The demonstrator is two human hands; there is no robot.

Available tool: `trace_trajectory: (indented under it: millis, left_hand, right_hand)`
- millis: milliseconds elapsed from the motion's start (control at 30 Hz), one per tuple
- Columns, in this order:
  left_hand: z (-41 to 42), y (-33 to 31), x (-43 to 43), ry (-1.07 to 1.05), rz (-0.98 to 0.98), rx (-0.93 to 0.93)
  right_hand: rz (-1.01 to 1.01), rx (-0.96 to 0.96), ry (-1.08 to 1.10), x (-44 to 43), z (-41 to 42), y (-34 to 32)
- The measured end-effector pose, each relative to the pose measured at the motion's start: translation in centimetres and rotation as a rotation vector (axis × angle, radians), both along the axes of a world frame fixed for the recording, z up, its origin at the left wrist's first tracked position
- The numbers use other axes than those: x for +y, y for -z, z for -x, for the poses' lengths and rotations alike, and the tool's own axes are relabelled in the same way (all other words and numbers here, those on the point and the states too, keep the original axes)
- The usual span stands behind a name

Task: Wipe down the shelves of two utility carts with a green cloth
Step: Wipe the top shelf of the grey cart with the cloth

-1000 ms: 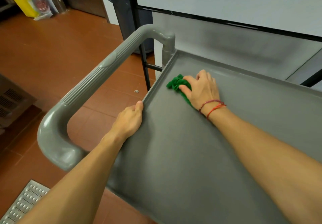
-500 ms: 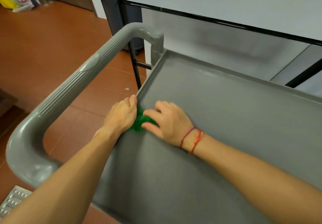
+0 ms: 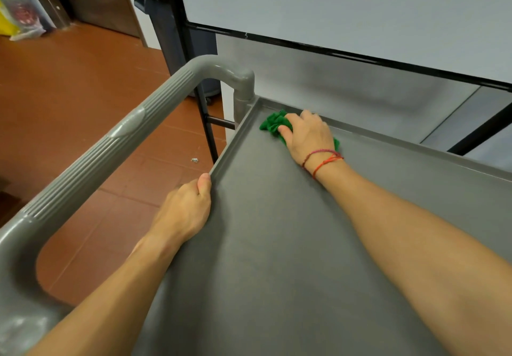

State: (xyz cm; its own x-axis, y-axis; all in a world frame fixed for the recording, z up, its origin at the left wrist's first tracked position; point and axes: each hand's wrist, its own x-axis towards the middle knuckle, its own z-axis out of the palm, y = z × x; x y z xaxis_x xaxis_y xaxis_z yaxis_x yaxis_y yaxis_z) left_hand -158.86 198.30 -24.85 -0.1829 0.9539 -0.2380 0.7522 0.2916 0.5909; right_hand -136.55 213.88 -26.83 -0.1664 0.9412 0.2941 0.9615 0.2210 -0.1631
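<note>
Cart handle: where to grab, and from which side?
Take the handle on a ribbed stretch, either side of the smooth middle boss. Come from above, fingers wrapping under: the bar is a round tube with open floor beneath, so likely nothing blocks a full wrap.

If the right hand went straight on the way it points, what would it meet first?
Probably the raised rim at the shelf's far left corner, below the handle post, with the green cloth under the right hand touching it first.
</note>
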Motion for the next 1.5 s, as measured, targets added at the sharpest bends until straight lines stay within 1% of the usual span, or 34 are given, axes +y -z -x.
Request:
trace_trajectory:
  millis: [67, 133, 267, 333, 400, 433, 500, 600, 667, 733, 833, 900, 1033, 1100, 1167, 1200, 1233, 1300, 1400, 1500]
  left_hand:
    - [-0.2, -0.3, 0.2, -0.006, 0.021, -0.002]
    - [-0.4, -0.5, 0.3, -0.01, 0.034, 0.002]
    - [-0.6, -0.8, 0.2, -0.035, 0.038, -0.006]
    - [-0.7, -0.9, 0.1, -0.037, 0.035, -0.01]
    - [-0.7, -1.0, 0.0, -0.036, 0.033, -0.002]
    - [-0.6, -0.9, 0.0, -0.035, 0.036, 0.003]
    - [-0.4, -0.6, 0.2, -0.027, 0.045, 0.001]
    - [-0.2, -0.2, 0.2, -0.022, 0.05, -0.013]
    - [-0.3, 0.0, 0.4, -0.019, 0.048, -0.012]
    - [-0.4, -0.1, 0.6, -0.016, 0.05, -0.007]
    - [-0.6, -0.1, 0.9, -0.014, 0.056, 0.006]
    - [-0.7, -0.4, 0.8, -0.009, 0.058, 0.013]
    - [-1.0, -0.7, 0.8, 0.002, 0.056, 0.053]
    - [-1.1, -0.7, 0.8, 0.004, 0.046, 0.069]
    - [-1.0, -0.5, 0.8, 0.007, 0.04, 0.084]
    - [-1.0, -0.4, 0.7, 0.004, 0.041, 0.089]
    - [-1.1, -0.4, 0.8, 0.001, 0.039, 0.095]
    - [-1.1, -0.2, 0.8, 0.0, 0.029, 0.118]
    - [-0.8, 0.3, 0.9, 0.017, 0.006, 0.157]
    - [-0.5, 0.8, 1.1, 0.026, -0.035, 0.195]
  right_hand:
    - [0.041, 0.093, -0.093, -2.5, 1.0, -0.2]
    - [0.054, 0.149, -0.241, -7.1, 2.9, -0.3]
    - [-0.035, 0.192, -0.5, -16.4, 5.4, -0.3]
    - [-0.026, 0.201, -0.59, -17.1, 5.3, -0.1]
    - [-0.06, 0.128, -0.655, -14.6, 4.5, 0.2]
    - [-0.076, 0.095, -0.65, -12.7, 3.9, 0.3]
    - [-0.11, 0.076, -0.514, -7.9, 1.7, 0.5]
    - [-0.122, 0.012, -0.165, -1.7, -3.6, 0.3]
    - [-0.119, -0.036, 0.014, 0.0, -6.5, 0.4]
    - [-0.097, -0.081, 0.113, -0.1, -7.2, 0.6]
    - [-0.047, -0.062, 0.157, -1.9, -5.8, 0.8]
    - [0.005, -0.031, 0.069, -4.8, -4.3, 0.4]
    - [0.016, 0.039, -0.245, -14.6, -0.8, -0.8]
    - [0.035, 0.024, -0.408, -18.5, -0.5, -0.6]
    - [0.053, 0.015, -0.522, -18.6, -1.3, -0.5]
    - [0.043, 0.004, -0.543, -17.5, -1.8, -0.4]
    - [0.035, -0.013, -0.534, -15.9, -2.4, -0.3]
    - [-0.01, -0.04, -0.421, -11.9, -4.4, -0.1]
    - [-0.054, -0.087, -0.094, -6.1, -9.5, -0.1]
    - [-0.061, -0.1, 0.242, -4.2, -13.5, 0.0]
